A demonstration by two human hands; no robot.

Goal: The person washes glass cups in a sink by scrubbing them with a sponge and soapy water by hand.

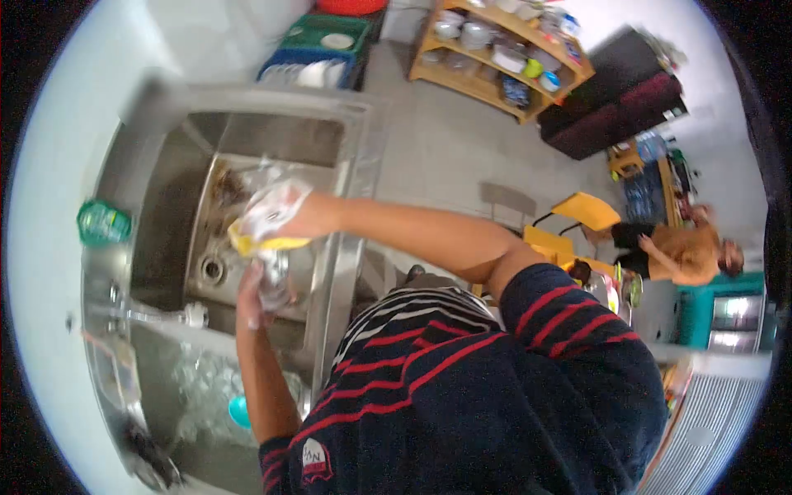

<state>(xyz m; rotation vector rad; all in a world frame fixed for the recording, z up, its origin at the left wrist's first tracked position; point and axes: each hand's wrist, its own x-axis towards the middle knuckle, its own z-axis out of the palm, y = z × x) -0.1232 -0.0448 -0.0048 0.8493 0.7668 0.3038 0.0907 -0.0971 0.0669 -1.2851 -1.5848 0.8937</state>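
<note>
My right hand (285, 213), covered in white foam, is closed on a yellow sponge (285, 243) over the steel sink basin (169, 206). Just below it in the view, my left hand (252, 301) is wrapped round a clear drinking glass (274, 285). The sponge is at the mouth end of the glass; whether part of it is inside, I cannot tell. Under my hands, something dark and blurred lies in the basin near the round drain (212, 270).
A tap (161, 315) reaches over the divider. The second basin holds water with clear items and a turquoise cup (239, 411). A green container (103, 223) sits on the sink ledge. Crates (326, 37) and a wooden shelf (462, 78) stand beyond; a person (681, 252) is at right.
</note>
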